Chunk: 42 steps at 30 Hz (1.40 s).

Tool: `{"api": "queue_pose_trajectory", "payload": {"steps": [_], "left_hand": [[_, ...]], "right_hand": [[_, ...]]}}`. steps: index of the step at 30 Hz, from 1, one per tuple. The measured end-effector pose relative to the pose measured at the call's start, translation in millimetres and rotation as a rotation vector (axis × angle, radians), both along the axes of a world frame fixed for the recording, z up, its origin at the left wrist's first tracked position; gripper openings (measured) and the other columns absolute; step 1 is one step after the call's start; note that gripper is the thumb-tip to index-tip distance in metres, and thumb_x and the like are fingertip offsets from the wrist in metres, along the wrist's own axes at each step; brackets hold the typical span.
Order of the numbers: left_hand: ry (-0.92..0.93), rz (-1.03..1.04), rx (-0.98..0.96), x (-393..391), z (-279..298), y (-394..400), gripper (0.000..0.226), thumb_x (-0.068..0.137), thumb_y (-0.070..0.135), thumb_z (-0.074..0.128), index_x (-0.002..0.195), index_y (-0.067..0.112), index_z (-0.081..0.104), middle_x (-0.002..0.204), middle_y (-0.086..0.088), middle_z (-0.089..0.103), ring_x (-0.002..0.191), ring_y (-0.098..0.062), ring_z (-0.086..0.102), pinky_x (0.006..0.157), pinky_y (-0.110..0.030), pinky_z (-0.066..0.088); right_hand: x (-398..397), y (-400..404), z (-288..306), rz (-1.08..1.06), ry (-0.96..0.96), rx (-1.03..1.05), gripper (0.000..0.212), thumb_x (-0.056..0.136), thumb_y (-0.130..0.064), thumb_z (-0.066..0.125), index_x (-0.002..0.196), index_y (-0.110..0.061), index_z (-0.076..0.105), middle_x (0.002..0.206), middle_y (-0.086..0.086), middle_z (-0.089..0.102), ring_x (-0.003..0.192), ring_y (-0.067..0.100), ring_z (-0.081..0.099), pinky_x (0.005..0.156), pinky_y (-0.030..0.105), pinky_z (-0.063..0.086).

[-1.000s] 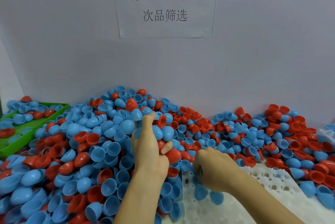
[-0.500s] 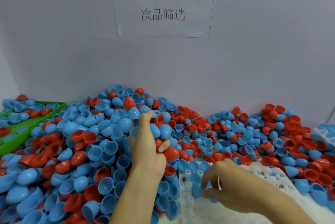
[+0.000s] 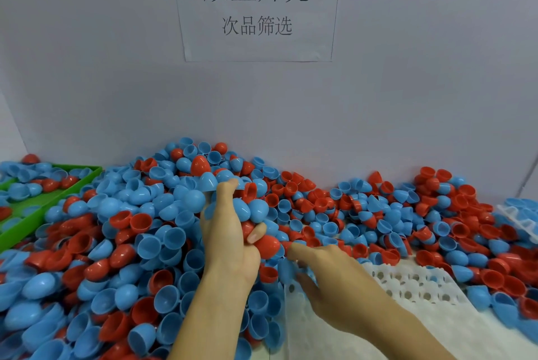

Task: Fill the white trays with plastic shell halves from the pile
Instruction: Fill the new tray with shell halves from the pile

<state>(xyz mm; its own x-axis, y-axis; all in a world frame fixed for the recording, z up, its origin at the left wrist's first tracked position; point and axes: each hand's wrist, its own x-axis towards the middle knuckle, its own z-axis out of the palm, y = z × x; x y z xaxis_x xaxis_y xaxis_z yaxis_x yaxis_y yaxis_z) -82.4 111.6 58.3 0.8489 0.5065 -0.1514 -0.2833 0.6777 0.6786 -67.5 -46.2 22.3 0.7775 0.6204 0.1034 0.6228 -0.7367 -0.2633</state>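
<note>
Cupping several shell halves, the left hand risks spilling them if its loose grip tilts; the right hand, fingers spread, reaches from the white tray toward the pile alongside.

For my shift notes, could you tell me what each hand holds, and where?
Left hand cradles several shell halves in its curled fingers. Right hand appears empty, though blurred.

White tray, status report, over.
Left hand grips shell halves. Right hand open over white tray. Pile spills onto tray's far edge.
</note>
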Motion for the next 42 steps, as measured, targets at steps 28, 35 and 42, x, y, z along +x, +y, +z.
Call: {"api": "queue_pose_trajectory", "payload": {"steps": [28, 35, 42], "left_hand": [[-0.031, -0.004, 0.021, -2.1, 1.1, 8.6, 0.045, 0.09, 0.027, 0.061, 0.046, 0.031, 0.066, 0.057, 0.001, 0.049, 0.039, -0.007, 0.025, 0.032, -0.017, 0.024], [-0.037, -0.008, 0.009, -2.2, 1.1, 9.8, 0.04, 0.091, 0.026, 0.062, 0.052, 0.028, 0.067, 0.06, 0.0, 0.051, 0.038, -0.007, 0.026, 0.031, -0.016, 0.025], [-0.039, -0.012, 0.038, -3.2, 1.4, 8.1, 0.046, 0.092, 0.027, 0.059, 0.047, 0.031, 0.068, 0.052, 0.004, 0.049, 0.037, -0.006, 0.026, 0.031, -0.017, 0.024]], "right_hand": [[13.3, -72.7, 24.7, -0.396, 0.544, 0.772, 0.006, 0.078, -0.013, 0.078, 0.078, -0.018, 0.075, 0.081, 0.005, 0.075, 0.067, 0.02, 0.072, 0.054, 0.025, 0.055], [16.1, -90.8, 23.8, -0.467, 0.169, 0.357, 0.034, 0.079, -0.012, 0.081, 0.092, -0.036, 0.06, 0.081, -0.008, 0.073, 0.075, 0.007, 0.068, 0.068, 0.024, 0.056], [26.7, -61.8, -3.4, -0.286, 0.036, -0.027, 0.044, 0.087, -0.017, 0.073, 0.111, -0.044, 0.048, 0.092, -0.023, 0.062, 0.085, 0.001, 0.058, 0.07, 0.018, 0.049]]}}
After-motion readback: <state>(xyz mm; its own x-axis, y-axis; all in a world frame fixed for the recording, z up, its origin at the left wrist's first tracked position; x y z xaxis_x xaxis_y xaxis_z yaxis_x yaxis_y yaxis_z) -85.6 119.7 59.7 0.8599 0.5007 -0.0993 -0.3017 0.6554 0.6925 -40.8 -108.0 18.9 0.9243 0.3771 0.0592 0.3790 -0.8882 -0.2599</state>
